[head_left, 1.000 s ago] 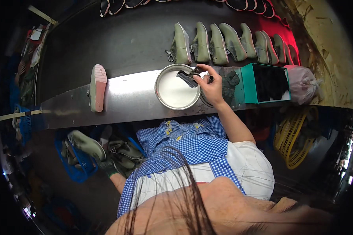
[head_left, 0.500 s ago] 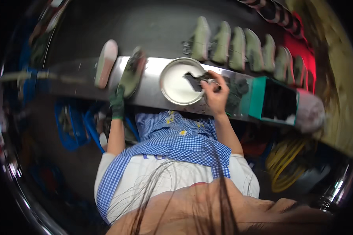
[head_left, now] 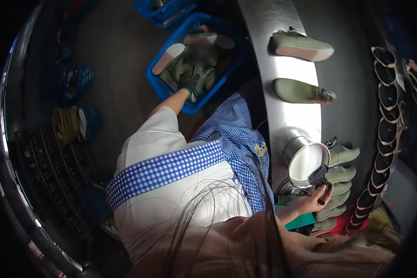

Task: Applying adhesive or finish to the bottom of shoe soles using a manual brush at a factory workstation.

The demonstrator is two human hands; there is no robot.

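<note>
My left hand [head_left: 190, 83], in a dark green glove, reaches into a blue plastic basket [head_left: 151, 74] among several green shoes [head_left: 204, 54] with pale soles. Its fingers blend into the dark shoes, so their grip is not clear. My right hand [head_left: 316, 198] is bare and closed round a black brush [head_left: 318, 174]. The bristle end is over the rim of a round metal pot [head_left: 295, 140] holding white liquid [head_left: 306, 162]. On the metal bench strip lie two green shoes, one with its pinkish sole [head_left: 306, 52] showing and another [head_left: 295, 91] nearer the pot.
Several green shoes [head_left: 340, 174] stand in a row beyond the pot. Farther right runs a line of dark-lined shoes [head_left: 388, 96]. A green box [head_left: 301, 221] sits beside my right forearm. Another blue basket [head_left: 164, 16] and a dark rack [head_left: 51, 162] are on the floor side.
My view has swung left. My left hand has let go of the shoe on the bench and gone down into the blue basket. My right hand still holds the brush by the pot.
</note>
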